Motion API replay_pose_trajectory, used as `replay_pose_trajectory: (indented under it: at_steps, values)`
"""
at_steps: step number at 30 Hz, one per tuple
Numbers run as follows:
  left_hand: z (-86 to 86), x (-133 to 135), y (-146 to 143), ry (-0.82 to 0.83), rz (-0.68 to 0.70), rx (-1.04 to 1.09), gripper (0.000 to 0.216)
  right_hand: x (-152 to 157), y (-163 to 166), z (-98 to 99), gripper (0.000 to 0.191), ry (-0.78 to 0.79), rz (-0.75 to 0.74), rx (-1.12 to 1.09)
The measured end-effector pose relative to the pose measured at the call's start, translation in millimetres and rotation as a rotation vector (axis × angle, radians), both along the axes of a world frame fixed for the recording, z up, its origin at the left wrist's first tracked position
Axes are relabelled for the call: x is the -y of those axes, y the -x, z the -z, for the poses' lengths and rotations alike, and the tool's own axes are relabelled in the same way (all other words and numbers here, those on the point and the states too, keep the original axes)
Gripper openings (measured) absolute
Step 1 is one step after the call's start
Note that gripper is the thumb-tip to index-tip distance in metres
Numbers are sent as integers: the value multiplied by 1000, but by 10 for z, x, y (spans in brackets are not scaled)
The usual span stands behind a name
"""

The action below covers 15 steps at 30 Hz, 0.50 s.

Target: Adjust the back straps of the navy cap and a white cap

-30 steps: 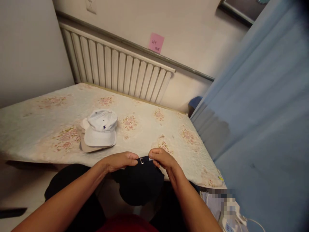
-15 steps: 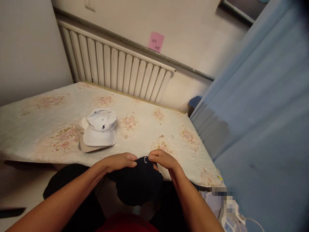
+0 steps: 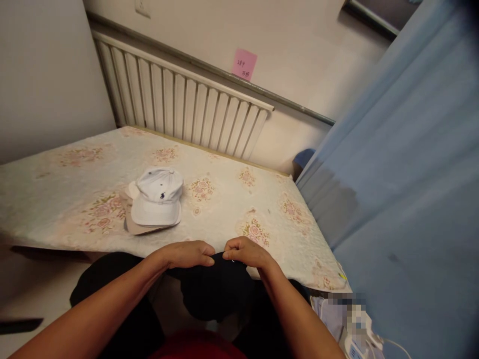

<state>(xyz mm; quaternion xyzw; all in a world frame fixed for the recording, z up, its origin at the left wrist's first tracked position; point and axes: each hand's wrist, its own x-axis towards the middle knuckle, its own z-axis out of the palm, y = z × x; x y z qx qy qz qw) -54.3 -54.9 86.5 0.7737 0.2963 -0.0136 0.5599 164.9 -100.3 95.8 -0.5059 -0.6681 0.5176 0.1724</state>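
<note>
Left hand [image 3: 190, 254] pinches the upper edge of the dark cap [image 3: 217, 294] between thumb and fingers; right hand [image 3: 247, 253] pinches the same edge just beside it, small gap between the thumbs. Small bright metal bit [image 3: 233, 260] shows right at the right hand's fingers, mostly covered. Cap hangs below both hands, between the person's dark-clad knees, at the near edge of the floral cloth [image 3: 228, 199]. On the cloth, left of the hands and apart from them: white cap [image 3: 157, 202] with small dark logo, stacked on a tan cap [image 3: 135, 228], both brims facing the person. Radiator [image 3: 179, 99] behind.
</note>
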Motion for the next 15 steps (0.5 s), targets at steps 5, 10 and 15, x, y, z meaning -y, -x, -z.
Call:
replay_pose_trajectory:
  at_steps: [5, 10, 15]
  values:
    - [95, -32, 105, 44, 69, -40, 14, 11, -101, 61, 20, 34, 9, -11]
    - [180, -12, 133, 137, 24, -4, 11, 13, -162, 151, 22, 44, 24, -57]
    - [105, 47, 179, 365, -80, 204, 17, 18, -240, 130, 27, 58, 97, -217]
